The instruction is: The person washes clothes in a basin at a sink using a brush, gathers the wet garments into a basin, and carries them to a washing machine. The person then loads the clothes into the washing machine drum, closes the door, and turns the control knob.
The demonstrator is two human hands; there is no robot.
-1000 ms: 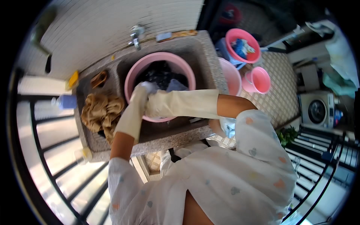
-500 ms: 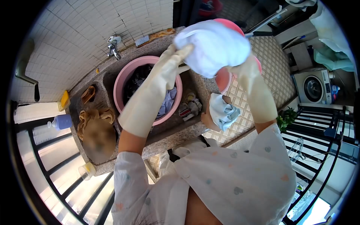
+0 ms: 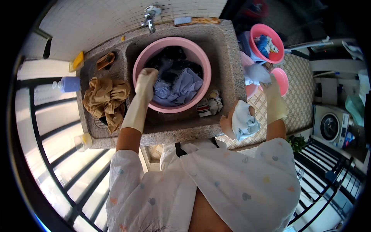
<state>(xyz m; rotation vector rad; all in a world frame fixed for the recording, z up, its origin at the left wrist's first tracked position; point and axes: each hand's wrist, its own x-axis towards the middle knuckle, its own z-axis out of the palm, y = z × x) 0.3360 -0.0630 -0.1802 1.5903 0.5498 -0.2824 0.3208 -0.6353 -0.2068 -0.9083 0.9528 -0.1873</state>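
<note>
My left hand, in a cream rubber glove, is over the left side of a pink basin in the stone sink. Its fingers are curled; anything inside them is hidden. Dark water fills the basin, and blue-grey cloth lies partly soaked in it. On the right, my gloved right hand is closed on a bunched white cloth, over a pink tub on the floor. Pale blue cloth is bunched around a bare forearm or limb near the sink's right corner; whose it is I cannot tell.
Brown cloth is heaped in the sink's left section. Socks lie beside the basin, below a tap and a brush. Another pink basin holds clothes. Railings stand on both sides; a washing machine is at right.
Both hands held the white cloth up; now only my right hand has it, lower and farther right. My left hand has let go and moved down-left to the basin. The view has shifted.
</note>
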